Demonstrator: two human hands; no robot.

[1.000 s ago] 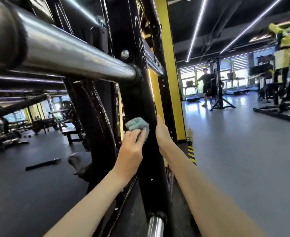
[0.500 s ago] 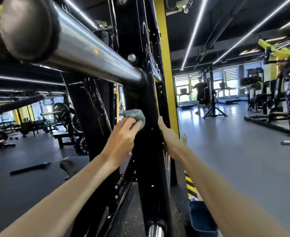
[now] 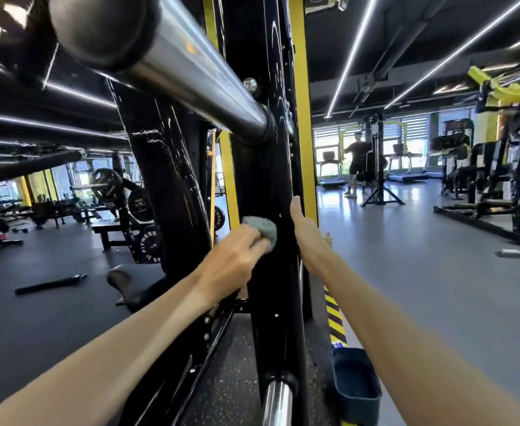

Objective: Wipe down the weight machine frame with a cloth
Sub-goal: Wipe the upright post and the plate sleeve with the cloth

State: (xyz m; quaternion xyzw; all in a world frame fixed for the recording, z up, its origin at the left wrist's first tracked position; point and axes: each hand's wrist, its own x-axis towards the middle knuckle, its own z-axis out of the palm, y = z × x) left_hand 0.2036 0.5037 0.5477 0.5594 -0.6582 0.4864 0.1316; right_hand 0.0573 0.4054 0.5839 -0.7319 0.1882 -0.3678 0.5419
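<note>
The cloth (image 3: 261,230) has slid down the frame post (image 3: 264,179). My left grip (image 3: 237,250) pinches it as a wad, soft and light, pressed there. My right grip (image 3: 309,238) braces the post edge, fingers hidden; closure I cannot tell.

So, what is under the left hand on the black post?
A balled grey-green cloth, which the left hand holds on the black post. The fingers cover its lower part.
</note>
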